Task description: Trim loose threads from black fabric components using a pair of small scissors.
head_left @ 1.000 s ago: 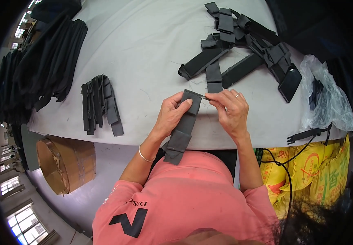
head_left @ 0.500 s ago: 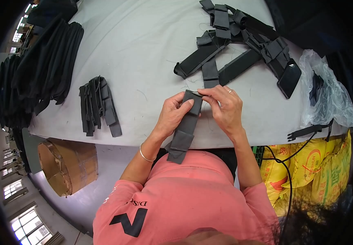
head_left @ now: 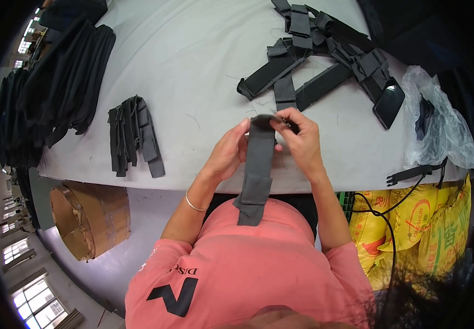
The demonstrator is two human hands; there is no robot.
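- The dark grey strap point(head_left: 257, 170) hangs from both hands over the near edge of the desk point(head_left: 193, 66), its top end level with the fingers and its lower end, which carries a sewn-on patch, reaching down to the person's pink shirt point(head_left: 248, 274).
- The left hand point(head_left: 230, 153) is closed on the strap's upper left edge, thumb on the front.
- The right hand point(head_left: 301, 138) pinches the strap's top right corner between thumb and fingers.
- A small stack of finished straps point(head_left: 134, 136) lies flat near the desk's near-left edge, well apart from the hands.
- A loose pile of black straps point(head_left: 316, 55) spreads over the far right part of the desk, just beyond the right hand.
- A clear plastic bag point(head_left: 437, 123) sits at the desk's right edge.
- Folded dark cloth point(head_left: 56, 82) lines the left edge.
- A cardboard drum point(head_left: 91, 219) stands on the floor below the near-left corner.
- Yellow sacks point(head_left: 418, 225) lie on the floor at the right.
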